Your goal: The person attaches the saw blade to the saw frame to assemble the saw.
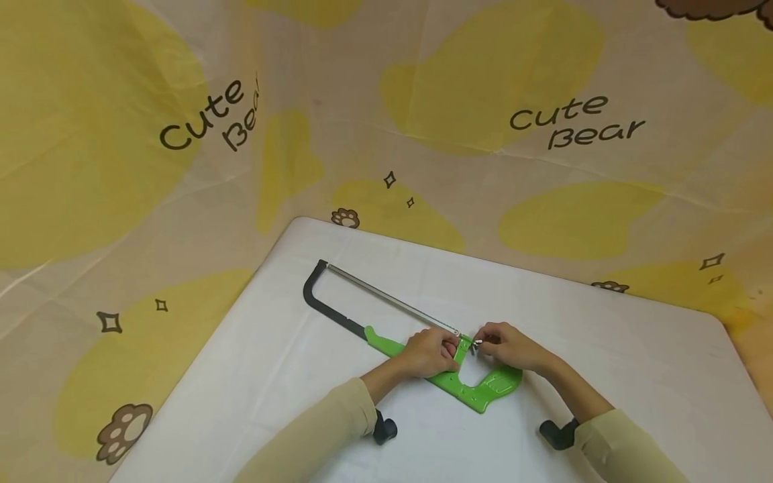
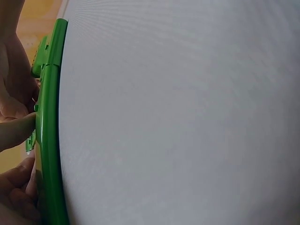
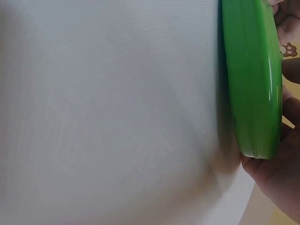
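Green hacksaw handle is gripped by left hand; blade's tension nut, at three o'clock, is pinched by right hand; careful turning seems needed next.

hacksaw lies on the table, left hand and right hand on its handle end.

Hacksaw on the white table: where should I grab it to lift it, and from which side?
Probably the green handle of the hacksaw, from the near side: it lies flat with an open grip loop facing you. The left hand and right hand crowd the blade's handle-end fastener.
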Demonstrator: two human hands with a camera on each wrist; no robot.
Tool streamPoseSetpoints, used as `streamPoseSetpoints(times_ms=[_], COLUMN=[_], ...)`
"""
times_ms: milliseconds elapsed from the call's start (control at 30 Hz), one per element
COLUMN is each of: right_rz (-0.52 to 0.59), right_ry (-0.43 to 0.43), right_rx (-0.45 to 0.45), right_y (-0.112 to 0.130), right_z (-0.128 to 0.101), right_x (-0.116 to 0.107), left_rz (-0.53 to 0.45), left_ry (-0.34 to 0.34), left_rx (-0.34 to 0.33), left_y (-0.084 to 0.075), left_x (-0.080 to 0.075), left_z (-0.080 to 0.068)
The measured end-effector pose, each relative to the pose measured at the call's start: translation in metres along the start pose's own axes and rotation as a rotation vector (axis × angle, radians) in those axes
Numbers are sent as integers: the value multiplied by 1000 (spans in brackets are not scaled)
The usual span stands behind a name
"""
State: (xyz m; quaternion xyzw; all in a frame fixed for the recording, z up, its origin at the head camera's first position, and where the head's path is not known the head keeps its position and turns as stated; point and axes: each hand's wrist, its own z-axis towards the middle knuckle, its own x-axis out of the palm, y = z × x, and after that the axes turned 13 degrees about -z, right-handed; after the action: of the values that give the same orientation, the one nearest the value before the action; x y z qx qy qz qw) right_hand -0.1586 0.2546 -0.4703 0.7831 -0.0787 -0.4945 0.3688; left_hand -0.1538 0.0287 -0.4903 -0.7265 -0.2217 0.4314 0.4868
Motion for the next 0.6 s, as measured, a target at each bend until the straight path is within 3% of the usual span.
streamPoseSetpoints(times_ms=[333, 600], right_rz=[11, -7], right_ry=[-10, -74], right_rx=[-5, -4], right_y=[-1, 1], right_z=[1, 2], right_x=[0, 5], left_rz=[-5, -5], left_ry=[1, 0], left_rx=[5, 4], left_y=[0, -1], left_x=[0, 0], left_z=[-1, -1])
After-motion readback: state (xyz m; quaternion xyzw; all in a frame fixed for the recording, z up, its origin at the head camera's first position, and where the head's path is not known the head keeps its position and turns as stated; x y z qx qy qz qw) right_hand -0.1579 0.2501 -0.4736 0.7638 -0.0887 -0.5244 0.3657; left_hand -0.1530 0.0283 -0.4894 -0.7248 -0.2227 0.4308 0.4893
